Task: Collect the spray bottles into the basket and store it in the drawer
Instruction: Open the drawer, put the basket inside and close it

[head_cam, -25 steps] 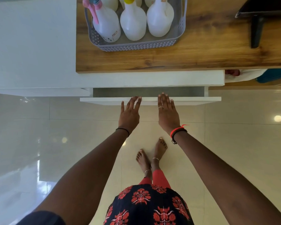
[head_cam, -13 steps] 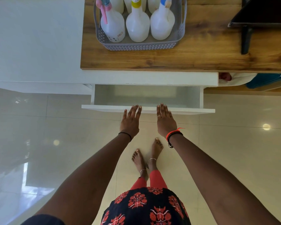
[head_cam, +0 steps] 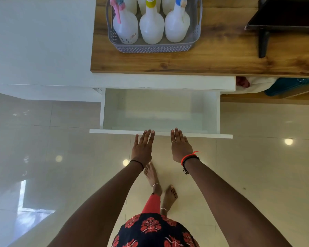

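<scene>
A grey perforated basket (head_cam: 155, 48) stands on the wooden counter (head_cam: 221, 56) and holds several white spray bottles; the front row has a pink-topped one (head_cam: 125, 27), a yellow-topped one (head_cam: 151, 27) and a blue-topped one (head_cam: 177, 25). Below the counter a white drawer (head_cam: 161, 133) is pulled far out, its inside bare. My left hand (head_cam: 143, 148) and my right hand (head_cam: 180, 146) lie flat, fingers spread, with the fingertips on the drawer's front panel. Neither hand holds anything.
A dark object on a black stand (head_cam: 282, 18) sits at the counter's right end. A teal crate (head_cam: 284, 86) and white cloth lie on a shelf below right. My bare feet (head_cam: 161, 186) stand on the glossy tiled floor. A white cabinet top (head_cam: 39, 41) spreads to the left.
The drawer has slid out from a narrow gap to wide open. Both hands came back toward me with its front panel, and my feet stepped back.
</scene>
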The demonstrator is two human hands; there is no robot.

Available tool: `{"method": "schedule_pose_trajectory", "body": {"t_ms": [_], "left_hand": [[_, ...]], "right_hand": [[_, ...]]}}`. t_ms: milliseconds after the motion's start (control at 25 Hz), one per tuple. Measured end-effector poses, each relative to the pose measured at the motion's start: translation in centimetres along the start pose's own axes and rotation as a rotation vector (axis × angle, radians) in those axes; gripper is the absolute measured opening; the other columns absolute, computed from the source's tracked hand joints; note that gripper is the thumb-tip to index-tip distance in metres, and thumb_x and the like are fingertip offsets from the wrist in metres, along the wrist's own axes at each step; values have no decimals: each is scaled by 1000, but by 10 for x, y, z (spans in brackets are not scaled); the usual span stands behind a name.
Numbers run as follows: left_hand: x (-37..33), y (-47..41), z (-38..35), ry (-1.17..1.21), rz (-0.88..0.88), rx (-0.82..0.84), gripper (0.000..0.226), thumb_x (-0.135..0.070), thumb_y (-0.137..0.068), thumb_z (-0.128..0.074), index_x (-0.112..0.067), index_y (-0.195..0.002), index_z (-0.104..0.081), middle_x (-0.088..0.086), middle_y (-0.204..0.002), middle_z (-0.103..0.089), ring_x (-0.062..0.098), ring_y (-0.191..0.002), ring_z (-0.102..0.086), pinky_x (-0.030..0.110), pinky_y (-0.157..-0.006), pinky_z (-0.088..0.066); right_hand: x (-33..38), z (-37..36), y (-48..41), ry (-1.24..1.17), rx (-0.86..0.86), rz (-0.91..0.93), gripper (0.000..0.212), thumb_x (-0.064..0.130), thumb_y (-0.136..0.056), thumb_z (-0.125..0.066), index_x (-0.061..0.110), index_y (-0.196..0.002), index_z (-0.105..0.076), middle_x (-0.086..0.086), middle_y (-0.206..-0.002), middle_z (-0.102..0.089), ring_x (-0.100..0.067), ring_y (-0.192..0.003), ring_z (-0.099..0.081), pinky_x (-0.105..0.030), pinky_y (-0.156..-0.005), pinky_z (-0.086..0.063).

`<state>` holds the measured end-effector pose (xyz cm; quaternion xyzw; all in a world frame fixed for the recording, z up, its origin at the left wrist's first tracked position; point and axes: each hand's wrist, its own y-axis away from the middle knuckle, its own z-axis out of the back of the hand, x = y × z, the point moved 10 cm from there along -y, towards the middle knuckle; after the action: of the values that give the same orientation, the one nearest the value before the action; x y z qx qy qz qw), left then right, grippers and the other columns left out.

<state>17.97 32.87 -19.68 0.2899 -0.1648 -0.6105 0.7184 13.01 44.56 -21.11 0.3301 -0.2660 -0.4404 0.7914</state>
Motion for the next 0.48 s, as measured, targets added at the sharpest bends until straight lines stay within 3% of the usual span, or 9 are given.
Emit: {"method": "schedule_pose_trajectory", "body": {"t_ms": [280,480], "left_hand": [[-4,21,-14,-3,2,31,77,-2,-91,-39,-13,-153,6,6,-163,1,20,-151,0,49,-122,-1],[-4,35,-18,29,10,34,73,-2,-90,-43,-14,-153,-8,6,-159,-16,19,-149,-17,52,-122,-7]], "right_hand": [[5,-18,19,20,45,10,75,2,-94,-35,4,-151,14,-15,-161,16,-29,-151,8,-39,-123,-5],[8,-25,30,48,99,35,65,3,-97,-29,2,-152,6,-16,-162,6,-28,-151,0,-38,-123,-7]]}}
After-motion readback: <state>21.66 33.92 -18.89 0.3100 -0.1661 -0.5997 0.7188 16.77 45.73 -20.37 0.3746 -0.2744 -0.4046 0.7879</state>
